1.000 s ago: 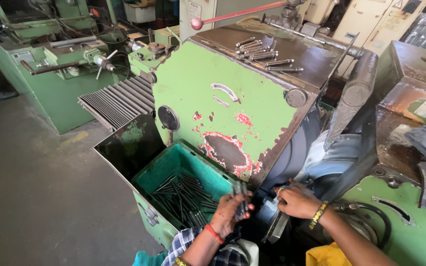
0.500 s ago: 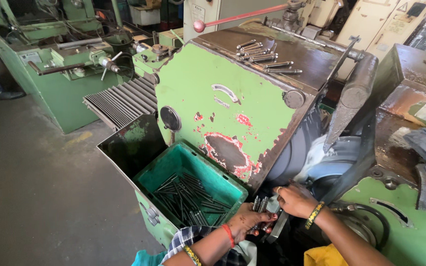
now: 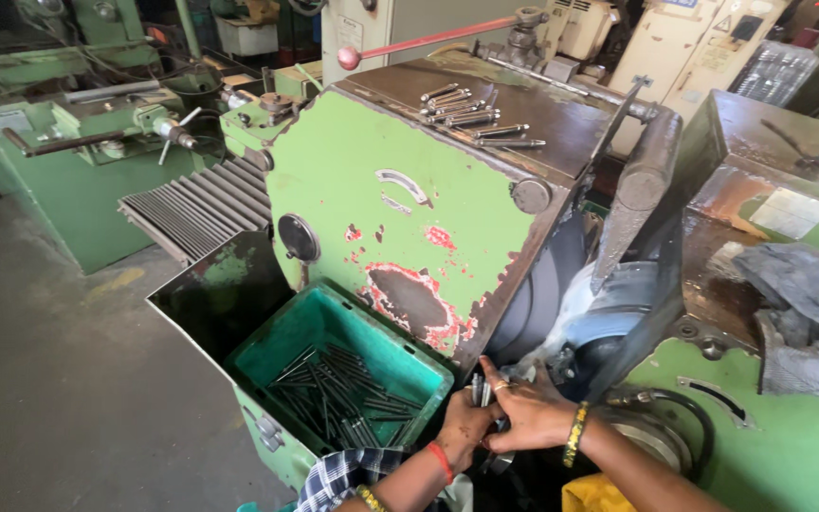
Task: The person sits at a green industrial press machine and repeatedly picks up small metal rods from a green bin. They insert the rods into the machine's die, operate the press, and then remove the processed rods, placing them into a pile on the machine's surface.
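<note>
Metal rods (image 3: 479, 389) bunched upright, clasped by left hand (image 3: 466, 427) fingers, right hand (image 3: 526, 414) fingers wrapped alongside, beside teal bin (image 3: 334, 332)

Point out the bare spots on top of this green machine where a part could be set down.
The brown machine top is bare left of the loose bolts, toward the red-knobbed lever. Crowded: the teal bin of rods, and where both hands meet.

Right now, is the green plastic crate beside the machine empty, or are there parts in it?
Not empty. The green crate holds a loose pile of dark metal rods covering part of its floor; it is well short of full.
</note>
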The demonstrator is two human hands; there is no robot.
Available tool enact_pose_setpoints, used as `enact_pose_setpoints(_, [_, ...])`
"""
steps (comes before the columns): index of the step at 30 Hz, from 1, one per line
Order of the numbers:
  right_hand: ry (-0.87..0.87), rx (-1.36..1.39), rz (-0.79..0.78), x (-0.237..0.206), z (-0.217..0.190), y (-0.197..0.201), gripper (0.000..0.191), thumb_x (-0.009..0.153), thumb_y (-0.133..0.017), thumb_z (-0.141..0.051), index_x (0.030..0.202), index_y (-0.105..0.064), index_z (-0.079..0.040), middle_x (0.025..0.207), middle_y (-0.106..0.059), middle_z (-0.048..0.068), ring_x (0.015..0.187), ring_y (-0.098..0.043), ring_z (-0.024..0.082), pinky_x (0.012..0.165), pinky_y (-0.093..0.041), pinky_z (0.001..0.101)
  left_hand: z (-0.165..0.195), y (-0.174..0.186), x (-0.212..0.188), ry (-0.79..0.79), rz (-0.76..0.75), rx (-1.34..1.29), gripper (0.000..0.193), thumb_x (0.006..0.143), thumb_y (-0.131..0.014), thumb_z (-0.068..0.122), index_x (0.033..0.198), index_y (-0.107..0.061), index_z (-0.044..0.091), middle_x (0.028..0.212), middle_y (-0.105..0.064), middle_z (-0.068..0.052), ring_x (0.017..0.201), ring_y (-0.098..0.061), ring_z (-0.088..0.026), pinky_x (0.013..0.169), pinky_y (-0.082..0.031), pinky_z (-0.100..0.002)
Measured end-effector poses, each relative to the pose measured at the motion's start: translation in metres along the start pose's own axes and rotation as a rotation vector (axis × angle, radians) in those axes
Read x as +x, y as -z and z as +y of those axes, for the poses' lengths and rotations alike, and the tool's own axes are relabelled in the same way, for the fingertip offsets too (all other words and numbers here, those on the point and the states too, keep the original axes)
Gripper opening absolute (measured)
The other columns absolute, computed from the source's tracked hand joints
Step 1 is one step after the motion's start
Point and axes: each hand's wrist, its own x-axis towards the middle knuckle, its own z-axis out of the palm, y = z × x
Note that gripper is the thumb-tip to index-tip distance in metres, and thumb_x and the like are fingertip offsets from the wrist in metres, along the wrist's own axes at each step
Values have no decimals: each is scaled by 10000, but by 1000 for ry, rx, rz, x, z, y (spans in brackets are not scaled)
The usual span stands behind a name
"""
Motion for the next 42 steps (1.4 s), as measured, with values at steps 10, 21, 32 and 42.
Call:
enact_pose_setpoints(10, [27,-93,110,25,44,-21,983,828,-637,-498,1503,-250,101,1165,-678,268,1219,-613,371,1237,-74,575,48,73,-12,-32,428,-419,171,956,-621,225,986,-555,70,786,-623,-64,610,-574,-162,472,-462,-295])
enact_pose_setpoints(21, [11,-68,124,24,44,-20,839,862,-593,-434,1512,-330,28,1206,-676,202,1235,-590,336,1258,-115,540,6,129,9,-75,420,-608,169,956,-534,51,1124,-545,59,965,-702,-149,801,-707,-270,619,-586,-411])
enact_pose_setpoints(32, [20,-46,212,42,71,-52,717,881,-601,-386,1459,-428,1,1183,-686,155,1217,-604,297,1220,-141,569,33,117,-16,-106,393,-524,258,954,-587,96,1184,-639,-10,957,-723,-149,776,-709,-233,651,-625,-380])
enact_pose_setpoints(42, [-30,-93,200,42,69,-45,421,896,-574,-259,1278,-622,-89,987,-748,132,1019,-697,337,1237,-293,512,47,95,-45,-9,76,-278,309,917,-629,138,1187,-690,0,994,-737,-77,747,-681,-162,585,-627,-335])
